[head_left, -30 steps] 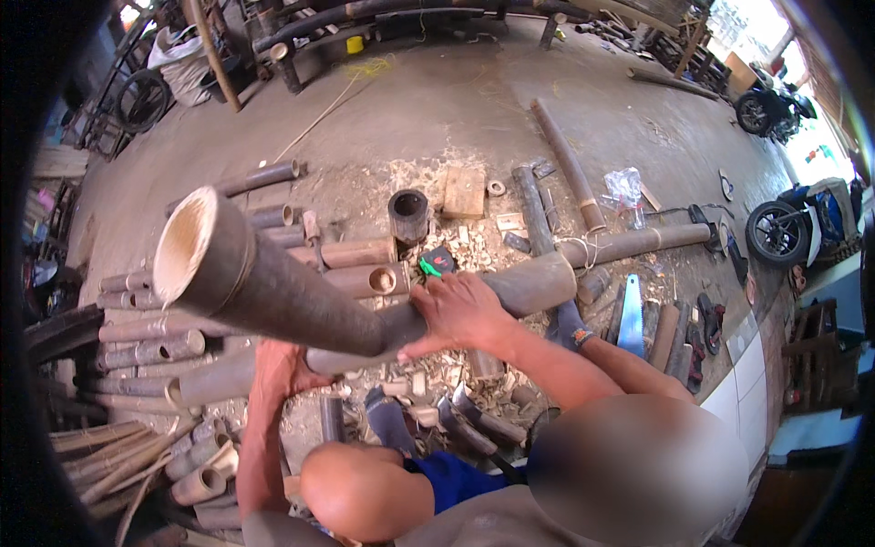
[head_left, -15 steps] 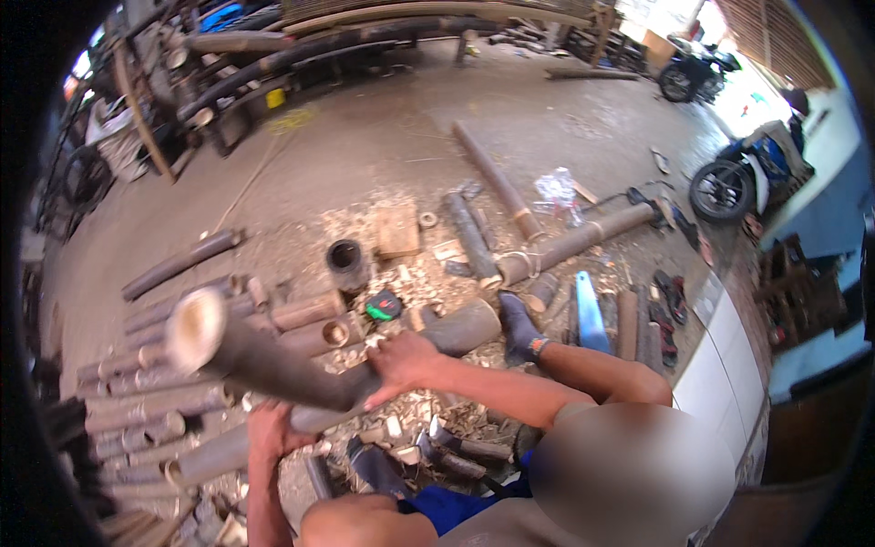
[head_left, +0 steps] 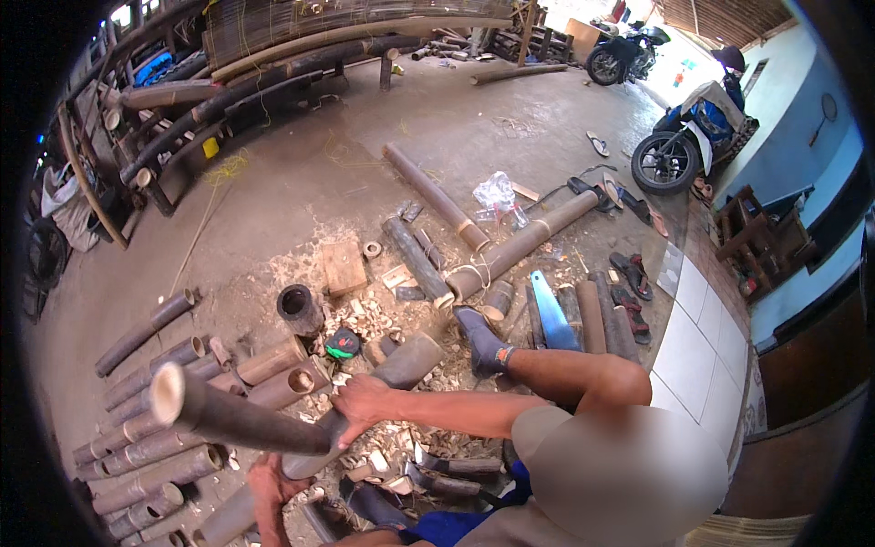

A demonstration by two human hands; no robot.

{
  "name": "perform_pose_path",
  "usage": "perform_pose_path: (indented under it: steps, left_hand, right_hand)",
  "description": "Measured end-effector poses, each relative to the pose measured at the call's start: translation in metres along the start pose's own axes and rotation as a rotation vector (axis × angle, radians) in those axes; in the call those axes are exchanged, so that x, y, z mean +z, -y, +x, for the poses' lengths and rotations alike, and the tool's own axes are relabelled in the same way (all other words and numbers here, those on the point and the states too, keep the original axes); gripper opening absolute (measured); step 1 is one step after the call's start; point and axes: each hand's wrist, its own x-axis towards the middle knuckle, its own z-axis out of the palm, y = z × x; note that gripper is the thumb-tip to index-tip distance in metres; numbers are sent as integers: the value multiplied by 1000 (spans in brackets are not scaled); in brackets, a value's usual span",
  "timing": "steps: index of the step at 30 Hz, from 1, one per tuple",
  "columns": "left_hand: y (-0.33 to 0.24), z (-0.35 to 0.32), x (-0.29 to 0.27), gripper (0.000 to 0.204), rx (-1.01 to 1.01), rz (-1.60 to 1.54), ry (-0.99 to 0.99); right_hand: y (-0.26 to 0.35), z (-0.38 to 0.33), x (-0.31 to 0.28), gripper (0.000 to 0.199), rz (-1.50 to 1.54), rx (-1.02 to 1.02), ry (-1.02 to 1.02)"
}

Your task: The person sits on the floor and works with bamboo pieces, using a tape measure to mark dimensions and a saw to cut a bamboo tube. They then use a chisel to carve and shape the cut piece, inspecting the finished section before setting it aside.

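Observation:
A thick dark bamboo pole (head_left: 401, 362) lies slantwise over the wood chips. A second bamboo tube (head_left: 246, 421) rises from its middle, with its pale cut end toward the upper left. My right hand (head_left: 362, 403) is closed round the lying pole just to the right of that joint, thumb toward me. Lower left, my left hand (head_left: 273, 479) grips the same pole on the other side of the joint, some fingers hidden. A black and green tape measure (head_left: 343, 343) rests on the chips beyond my right hand.
Several cut bamboo tubes (head_left: 155, 451) lie at the left. A short upright bamboo cup (head_left: 299, 308) and a wooden block (head_left: 344, 266) stand beyond. A blue saw blade (head_left: 550, 310) lies right of my foot, near sandals (head_left: 631, 275). Motorbikes (head_left: 670, 162) stand far right.
The view has swung, so the scene sits farther left in the picture. Both hands keep their places on the pole, and the raised tube still stands out from it.

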Motion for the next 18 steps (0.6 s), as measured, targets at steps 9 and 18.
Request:
perform_pose_path:
  steps: [9,18]
  left_hand:
    - [26,3,50,74,30,126,72]
    - [4,-6,-2,86,33,-165,-17]
  right_hand:
    - [-13,7,65,103,40,14,-2]
    - [22,6,-2,99,-65,-12,-45]
